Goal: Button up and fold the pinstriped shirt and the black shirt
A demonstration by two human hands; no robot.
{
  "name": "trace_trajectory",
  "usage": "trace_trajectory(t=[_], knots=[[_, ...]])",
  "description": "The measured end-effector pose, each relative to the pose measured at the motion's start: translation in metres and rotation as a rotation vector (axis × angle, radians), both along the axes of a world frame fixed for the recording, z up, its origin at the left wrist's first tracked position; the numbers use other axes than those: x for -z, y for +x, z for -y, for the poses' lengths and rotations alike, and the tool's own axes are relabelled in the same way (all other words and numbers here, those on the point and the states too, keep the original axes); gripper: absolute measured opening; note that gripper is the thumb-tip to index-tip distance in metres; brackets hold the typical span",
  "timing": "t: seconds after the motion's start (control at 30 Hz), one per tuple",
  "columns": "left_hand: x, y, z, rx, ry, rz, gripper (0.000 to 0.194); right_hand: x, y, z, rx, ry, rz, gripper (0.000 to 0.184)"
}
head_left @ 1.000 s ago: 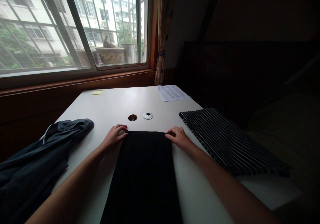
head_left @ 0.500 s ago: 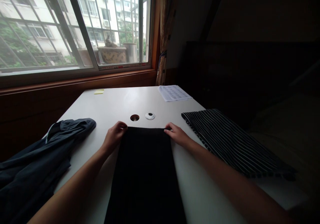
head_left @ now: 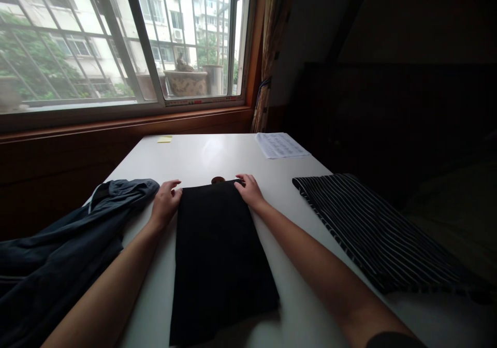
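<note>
A folded black cloth (head_left: 219, 249), perhaps a garment, lies flat on the white table (head_left: 186, 159) in front of me. My left hand (head_left: 166, 203) is at its far left corner, thumb and fingers parted, the thumb side touching the edge. At the far right corner, my right hand (head_left: 249, 191) rests with its fingers stretched out over the edge, not pinching it. The cloth's near edge lies toward me, slightly uneven.
To the left lies a crumpled dark blue-grey garment (head_left: 97, 223). A striped black cloth (head_left: 373, 229) lies on the right. Further back are printed sheets (head_left: 282, 146), a yellow sticky note (head_left: 164, 139) and a round table hole (head_left: 218, 180), partly covered. Beyond stands a barred window (head_left: 182, 37).
The pinching fingers of both hands have parted at the cloth's far corners. The cloth has shifted away from me, its near edge now shows, and the white ring beside the hole is hidden.
</note>
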State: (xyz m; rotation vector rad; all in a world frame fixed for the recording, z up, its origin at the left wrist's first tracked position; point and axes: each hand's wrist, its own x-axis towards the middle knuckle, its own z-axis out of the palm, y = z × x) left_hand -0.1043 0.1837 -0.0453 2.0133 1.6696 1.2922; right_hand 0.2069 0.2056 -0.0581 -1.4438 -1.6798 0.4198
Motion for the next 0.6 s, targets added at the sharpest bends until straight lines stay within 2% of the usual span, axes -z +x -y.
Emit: trace_trajectory(t=[0.2,0.33,0.43,0.6], knots=[[0.008,0.007,0.002,0.212,0.041,-0.223,0.035,0.000,0.016,0.031,-0.136,0.027,0.112,0.032],[0.011,0.008,0.005,0.326,0.069,-0.308,0.036,-0.004,0.028,0.052,-0.331,0.037,0.223,0.027],[0.008,0.011,0.012,0.403,0.053,-0.357,0.037,-0.003,0.037,0.067,-0.442,0.066,0.303,0.026],[-0.003,0.015,0.028,0.506,-0.104,-0.479,0.039,-0.003,0.050,0.090,-0.477,0.077,0.376,0.033]])
